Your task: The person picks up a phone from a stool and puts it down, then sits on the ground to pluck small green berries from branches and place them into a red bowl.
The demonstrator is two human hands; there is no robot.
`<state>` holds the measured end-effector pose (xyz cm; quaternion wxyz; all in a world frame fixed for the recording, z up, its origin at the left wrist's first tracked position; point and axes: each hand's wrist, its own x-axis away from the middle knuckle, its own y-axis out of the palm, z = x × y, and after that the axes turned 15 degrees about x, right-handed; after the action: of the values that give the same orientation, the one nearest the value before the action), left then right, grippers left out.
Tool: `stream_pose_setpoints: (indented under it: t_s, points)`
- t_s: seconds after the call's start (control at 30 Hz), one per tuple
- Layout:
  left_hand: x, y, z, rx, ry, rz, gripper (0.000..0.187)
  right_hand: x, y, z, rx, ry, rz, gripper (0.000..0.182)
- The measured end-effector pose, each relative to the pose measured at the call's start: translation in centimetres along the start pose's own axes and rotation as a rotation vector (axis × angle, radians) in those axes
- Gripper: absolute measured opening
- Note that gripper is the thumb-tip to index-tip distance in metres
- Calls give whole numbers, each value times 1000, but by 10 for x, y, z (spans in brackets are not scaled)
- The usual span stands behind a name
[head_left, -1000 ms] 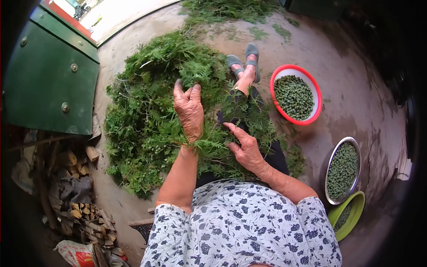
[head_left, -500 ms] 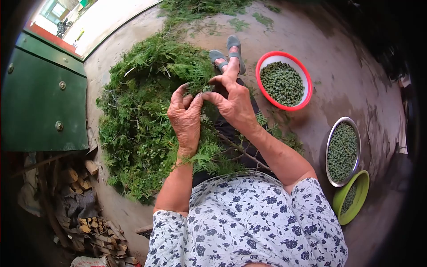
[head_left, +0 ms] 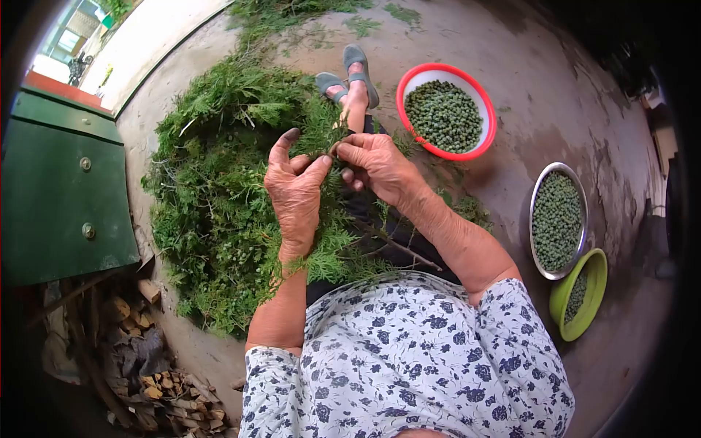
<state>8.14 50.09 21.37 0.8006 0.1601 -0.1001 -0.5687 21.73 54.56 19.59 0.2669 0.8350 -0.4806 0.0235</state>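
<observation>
A leafy evergreen branch point(head_left: 394, 247) lies across my lap, its green sprays reaching up between my hands. My left hand point(head_left: 293, 197) pinches a sprig of it between thumb and fingers, with the index finger raised. Close beside it, my right hand point(head_left: 387, 169) has thumb and index finger pressed together at the same sprig; whether a small green cone is between them is hidden. To the left of my legs lies a big heap of cut evergreen branches point(head_left: 212, 212), with small green cones among the leaves.
On the right stand a red-rimmed white basin point(head_left: 490, 124), a steel bowl point(head_left: 531, 223) and a tilted lime-green bowl point(head_left: 600, 281), all holding small green cones. Split firewood point(head_left: 171, 390) lies lower left, below a green metal panel point(head_left: 58, 197). More cuttings point(head_left: 274, 18) lie beyond my feet.
My right hand's fingers have turned and closed in at the sprig, where before they were more spread. My left index finger has lifted. The whole view has shifted slightly.
</observation>
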Motion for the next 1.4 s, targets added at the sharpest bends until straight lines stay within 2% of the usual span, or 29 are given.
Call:
stream_pose_setpoints:
  t_s: [0.17,0.23,0.3,0.37,0.4,0.47,0.5,0.57,0.63,0.7,0.77,0.83,0.9,0.97,1.0,1.03,1.07,1.1,1.13,1.17,1.23,1.3,1.33,1.4]
  points:
    - [-3,4,-6,2,1,-27,45,3,-28,-12,-58,-44,61,15]
    - [-2,7,-7,61,-3,-7,43,0,-46,-19,-156,-156,154,18]
    - [-3,6,-8,-45,24,-21,40,-3,-65,-31,-380,-256,339,31]
    - [-6,4,-11,-28,23,-17,41,-16,-150,-23,-794,-237,-194,34]
    - [-6,3,-13,-17,26,-6,41,-11,-159,-26,-793,-240,-187,34]
    - [-7,8,-11,-5,22,15,42,-3,-153,-38,-674,-236,78,32]
    - [-8,9,-10,4,18,45,42,-3,-143,-36,-675,-228,74,32]
    - [-10,7,-12,-17,22,62,44,14,-72,-37,-344,-388,448,28]
    - [-13,9,-11,2,30,82,41,32,-42,-21,-11,-271,200,26]
    - [-15,13,-8,55,35,122,40,42,-19,-1,748,-329,104,35]
    - [-16,14,-8,-9,45,125,37,44,-1,26,1389,-484,189,49]
    - [-17,18,-10,4,87,71,35,39,3,58,1186,-377,99,49]
    - [-18,22,-11,-9,76,-16,36,34,5,80,1132,-378,64,48]
    - [-18,23,-12,-248,103,-54,36,33,10,79,893,-363,247,32]
    - [-19,22,-14,-365,239,-55,34,30,6,77,877,-302,269,19]
    - [-20,21,-15,-483,372,-60,31,29,5,78,881,-306,255,19]
    - [-20,20,-13,-571,498,-36,35,26,5,78,844,-360,259,18]
    - [-20,16,-9,-569,504,-27,35,25,4,77,808,-412,265,18]
    - [-19,12,1,-481,511,59,34,27,5,67,813,-273,249,20]
    - [-17,7,7,-392,515,142,34,30,8,56,818,-273,245,20]
    - [-10,-3,21,-19,318,215,23,33,13,33,582,-23,261,18]
    - [-2,-25,15,54,193,88,18,31,19,23,518,-30,298,19]
    - [2,-30,11,55,197,89,18,30,19,19,498,-64,273,20]
    - [9,-36,6,99,-32,107,14,26,20,15,459,-129,254,26]
